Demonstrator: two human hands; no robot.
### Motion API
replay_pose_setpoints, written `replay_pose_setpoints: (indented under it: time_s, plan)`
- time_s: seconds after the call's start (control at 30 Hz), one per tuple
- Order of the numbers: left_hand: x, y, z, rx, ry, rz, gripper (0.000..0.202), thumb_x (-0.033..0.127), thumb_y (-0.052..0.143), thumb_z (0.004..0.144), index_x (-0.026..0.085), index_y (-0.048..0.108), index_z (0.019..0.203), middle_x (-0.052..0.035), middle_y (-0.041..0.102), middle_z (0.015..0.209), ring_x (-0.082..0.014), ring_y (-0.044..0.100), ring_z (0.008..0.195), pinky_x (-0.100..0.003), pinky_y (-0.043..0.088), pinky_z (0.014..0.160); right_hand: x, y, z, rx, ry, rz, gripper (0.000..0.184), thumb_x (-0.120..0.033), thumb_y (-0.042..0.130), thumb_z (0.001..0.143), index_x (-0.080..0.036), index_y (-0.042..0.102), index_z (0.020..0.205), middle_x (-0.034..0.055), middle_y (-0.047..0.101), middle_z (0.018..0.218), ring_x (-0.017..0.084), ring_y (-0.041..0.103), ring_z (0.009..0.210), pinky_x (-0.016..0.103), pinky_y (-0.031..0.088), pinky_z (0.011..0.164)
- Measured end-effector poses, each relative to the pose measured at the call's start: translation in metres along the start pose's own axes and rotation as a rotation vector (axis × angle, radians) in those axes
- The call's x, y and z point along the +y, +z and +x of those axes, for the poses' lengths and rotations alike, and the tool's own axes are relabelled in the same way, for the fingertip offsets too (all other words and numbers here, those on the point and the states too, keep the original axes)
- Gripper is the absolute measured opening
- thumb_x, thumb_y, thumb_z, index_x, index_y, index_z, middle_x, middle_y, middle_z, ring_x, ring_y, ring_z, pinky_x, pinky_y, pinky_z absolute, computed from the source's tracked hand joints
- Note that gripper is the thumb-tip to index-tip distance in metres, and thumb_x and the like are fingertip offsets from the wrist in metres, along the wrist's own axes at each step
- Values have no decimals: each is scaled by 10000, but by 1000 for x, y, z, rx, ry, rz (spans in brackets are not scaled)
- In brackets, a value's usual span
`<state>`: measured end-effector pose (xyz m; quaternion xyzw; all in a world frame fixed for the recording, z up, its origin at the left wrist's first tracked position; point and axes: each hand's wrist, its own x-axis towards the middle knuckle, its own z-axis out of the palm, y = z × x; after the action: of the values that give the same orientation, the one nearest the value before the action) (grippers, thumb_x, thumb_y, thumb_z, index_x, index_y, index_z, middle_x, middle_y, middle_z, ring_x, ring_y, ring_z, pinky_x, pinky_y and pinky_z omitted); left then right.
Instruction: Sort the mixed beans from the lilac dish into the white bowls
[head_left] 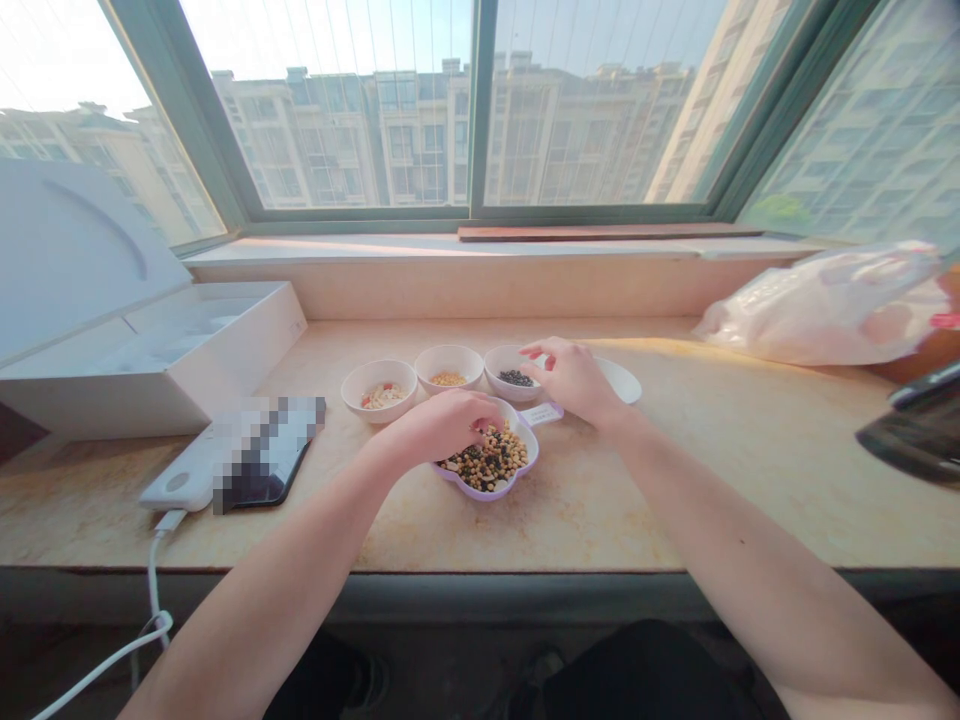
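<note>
Down on the pale stone window ledge [675, 480], the left hand [442, 425] had its fingers curled into the lilac flower-shaped dish of mixed beans [491, 496], though whether they pinched a bean could not be told. Just beyond it, the right hand [574, 380] hovered over the small white bowl of black beans [502, 392], thumb and forefinger close together, and whether they held anything could not be told either. That bowl ended a row with a small white bowl of yellow grains [448, 390] and a small white bowl of red and pale beans [379, 410], while an open white cardboard box [225, 340] sat well apart on the left.
</note>
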<state>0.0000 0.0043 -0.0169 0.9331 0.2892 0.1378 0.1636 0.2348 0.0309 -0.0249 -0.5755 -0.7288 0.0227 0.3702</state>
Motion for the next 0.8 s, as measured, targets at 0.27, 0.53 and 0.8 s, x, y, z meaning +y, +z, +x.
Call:
replay_pose_setpoints:
  time_s: [0.27,0.53,0.8]
  plan:
    - [3,-5,0,318,-37,53,220,132,710,889,241,767,1071,-1,711,899,-162,664,826,-302,513,799,-19,-8,-4,-104,136,354,183,-288,696,866,-178,802,967,68,771,878,159,594,668,310,493,659]
    - [3,-4,1,463,23,4,119,145,708,909,217,761,987,6,680,847,-122,628,751,-268,482,730,-34,-14,-15,-831,165,819,401,-508,797,797,-180,768,1025,50,702,898,111,566,652,211,363,480]
    - [8,0,1,334,36,40,64,203,692,926,189,722,871,-8,684,860,-142,645,799,-273,479,732,-33,-7,-17,-862,86,751,433,-566,757,831,-159,677,706,-42,505,524,83,419,488,243,336,489]
